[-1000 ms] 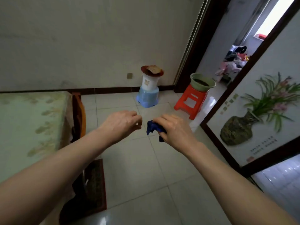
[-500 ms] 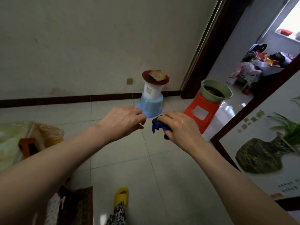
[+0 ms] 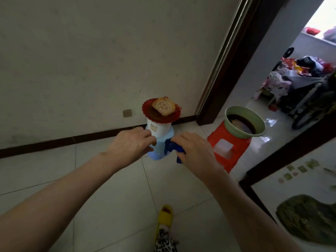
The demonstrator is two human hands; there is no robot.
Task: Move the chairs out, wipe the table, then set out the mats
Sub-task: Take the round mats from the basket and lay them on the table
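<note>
My right hand (image 3: 195,151) is closed around a crumpled dark blue cloth (image 3: 171,148), which sticks out on its left side and below the fingers. My left hand (image 3: 131,143) is held just left of it with its fingers curled in and nothing in them, a small gap apart from the cloth. Both arms reach forward over the tiled floor. No table, chair or mat is in view.
Ahead by the wall a red dish with a folded tan thing (image 3: 162,110) tops a white bucket (image 3: 158,129) on a pale blue stool (image 3: 158,153). A green basin (image 3: 244,122) sits on an orange stool (image 3: 229,148) by the doorway. Framed painting (image 3: 298,197) at right; my yellow slipper (image 3: 164,216) below.
The view has swung right and come closer to the stools; the table and chair at the left are out of sight. Both hands keep their pose, the right one still on the cloth.
</note>
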